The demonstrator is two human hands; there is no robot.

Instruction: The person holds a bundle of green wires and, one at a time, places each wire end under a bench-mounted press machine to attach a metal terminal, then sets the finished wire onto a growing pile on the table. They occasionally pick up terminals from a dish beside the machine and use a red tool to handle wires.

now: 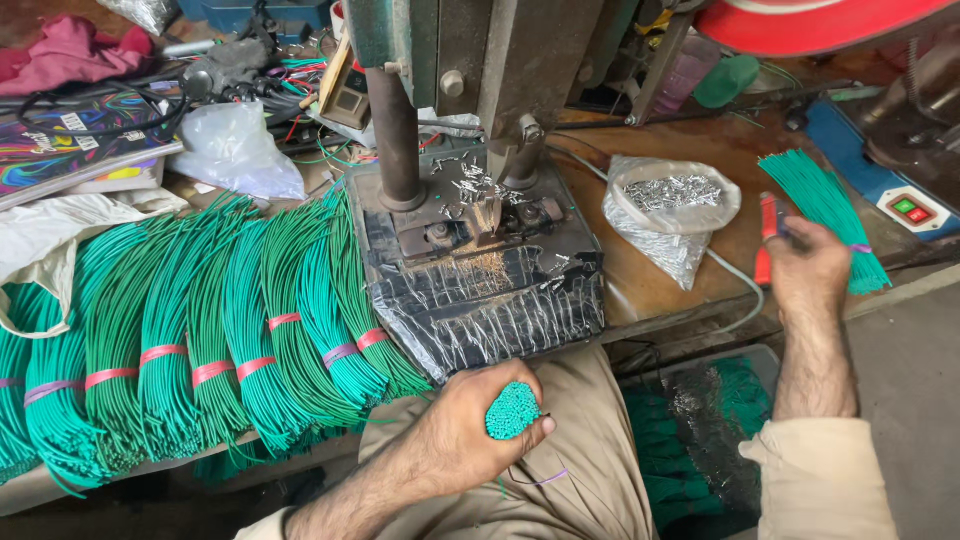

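Your left hand (pixel 470 425) is closed around a bundle of green wires (pixel 512 410), cut ends facing you, over your lap below the press (pixel 480 240). Your right hand (pixel 805 265) grips red-handled pliers (pixel 766 240) on the counter (pixel 650 290), beside another green bundle (pixel 825 210).

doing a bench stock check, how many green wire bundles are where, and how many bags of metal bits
Green wire bundles lying banded on the bench: about 9
Green wire bundle in the left hand: 1
Green wire bundle by the right hand: 1
Bags of metal pieces: 1
Total: about 12
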